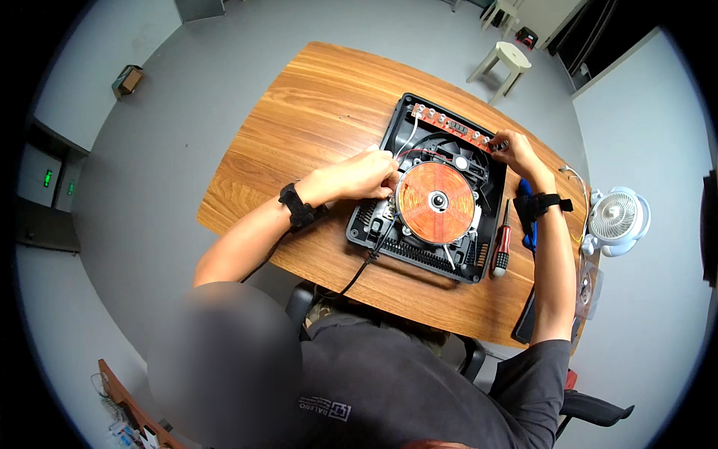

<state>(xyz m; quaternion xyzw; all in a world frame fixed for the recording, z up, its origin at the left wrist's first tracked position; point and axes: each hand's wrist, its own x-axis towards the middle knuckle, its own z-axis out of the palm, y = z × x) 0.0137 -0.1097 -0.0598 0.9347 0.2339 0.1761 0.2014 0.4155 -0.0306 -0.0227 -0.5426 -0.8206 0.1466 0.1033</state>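
We see the black housing [416, 261] on the wooden table [299, 112]; inside lie the copper coil [418, 200] and the red circuit board [451, 126]. Our left hand [370, 173] curls beside the coil, our right hand [516, 152] bends at the board's end; whether they pinch, we cannot tell.

The dark grey T-shirt [419, 389] bears a short line of white capitals [315, 405], a boxed white emblem [341, 412] beside it, and finer print too small to read. Two green signs [48, 178] show at far left, their markings illegible.
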